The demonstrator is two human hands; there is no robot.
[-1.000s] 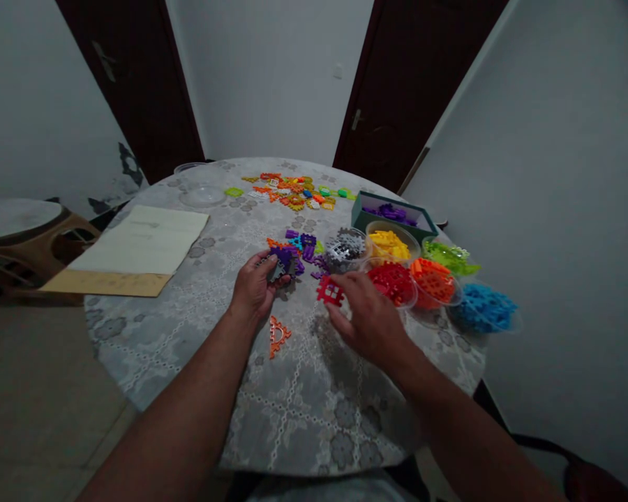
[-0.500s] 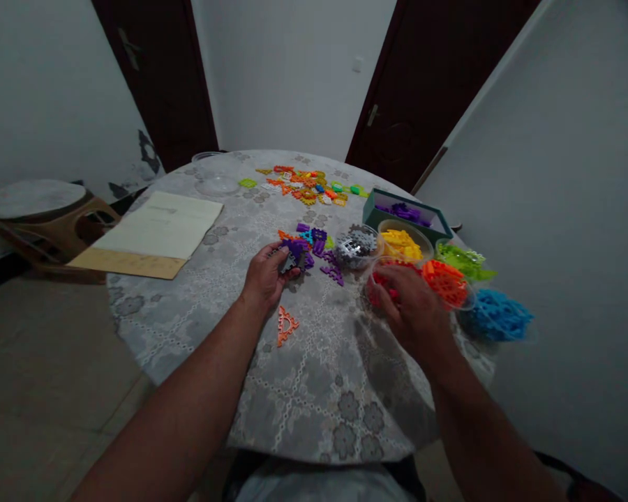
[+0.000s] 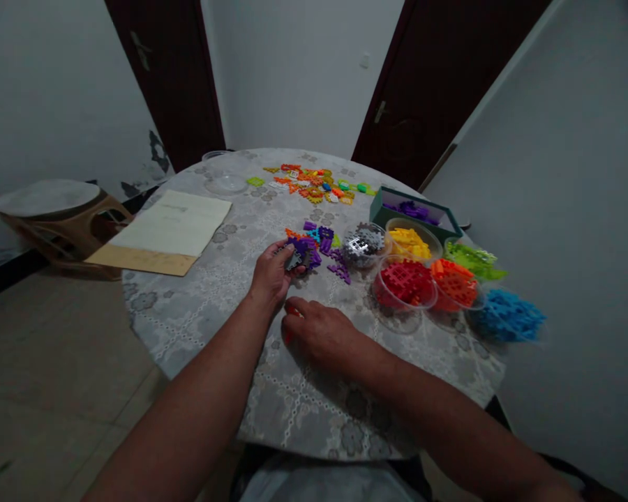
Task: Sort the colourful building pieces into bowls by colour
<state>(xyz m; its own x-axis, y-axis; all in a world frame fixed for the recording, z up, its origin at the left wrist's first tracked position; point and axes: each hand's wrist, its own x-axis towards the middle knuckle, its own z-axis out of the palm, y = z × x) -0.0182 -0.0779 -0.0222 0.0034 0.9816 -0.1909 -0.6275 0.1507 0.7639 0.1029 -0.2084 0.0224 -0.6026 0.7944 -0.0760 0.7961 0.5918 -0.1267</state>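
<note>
Purple pieces (image 3: 310,252) of matt-looking plastic

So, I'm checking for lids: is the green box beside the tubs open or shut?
Open: no lid covers the green box, and purple pieces show inside.

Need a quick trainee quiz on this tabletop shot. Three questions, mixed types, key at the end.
1. Which hand holds the purple and gray pieces?
2. True or false: the blue pieces are farther right than the red pieces.
3. What lies in the green box? a) yellow pieces b) purple pieces c) light green pieces

Key: 1. left hand; 2. true; 3. b
</note>
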